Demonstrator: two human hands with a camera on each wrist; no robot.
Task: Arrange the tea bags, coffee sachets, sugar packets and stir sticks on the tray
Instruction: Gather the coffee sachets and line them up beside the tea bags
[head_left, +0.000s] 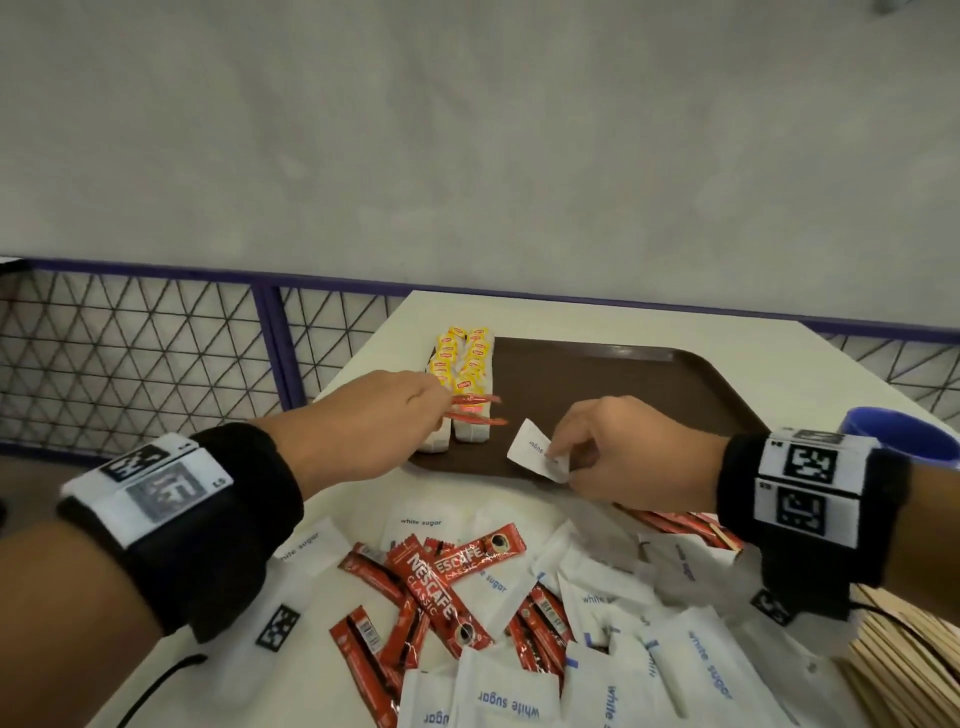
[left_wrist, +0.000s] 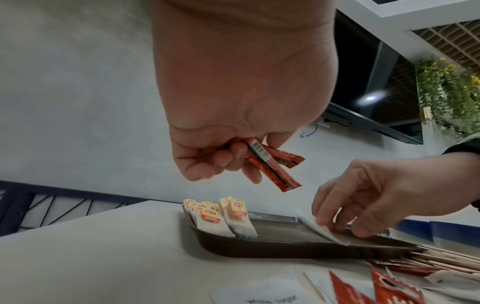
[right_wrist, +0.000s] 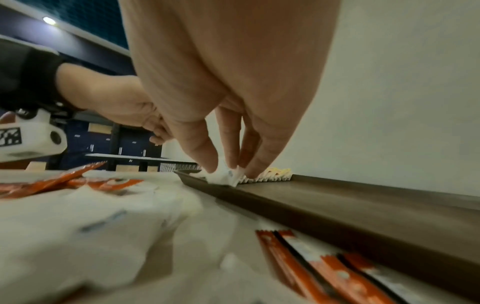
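On the brown tray (head_left: 597, 384), two rows of yellow-tagged tea bags (head_left: 464, 374) lie overlapping along its 9 o'clock edge, running from the far rim toward the near one. My left hand (head_left: 363, 421) hovers just over the near end of those rows, fingers curled round two red coffee sachets (head_left: 475, 408) whose free ends stick out toward 3 o'clock above the tray; the left wrist view shows them (left_wrist: 272, 164) clamped between my fingers (left_wrist: 221, 160) and well clear of the tea bags (left_wrist: 221, 216) below. My right hand (head_left: 628, 457) sits at the tray's 6 o'clock rim, thumb and fingertips pinching a white sugar packet (head_left: 537, 452) that leans tilted, its lower edge on the tray floor just inside the rim; the right wrist view has it (right_wrist: 226, 176) bunched under my fingertips (right_wrist: 207, 160). On the white table (head_left: 363, 332) at 6 o'clock of the tray, loose white sugar packets (head_left: 498, 696) and red Nescafe sachets (head_left: 436, 587) lie jumbled and overlapping. A few more red sachets (head_left: 675, 522) rest just beside the tray's near rim, under my right wrist. Wooden stir sticks (head_left: 904, 660) are stacked at 4 o'clock, at the table's near right. A blue container (head_left: 904, 431) stands at 3 o'clock, just beside the tray.
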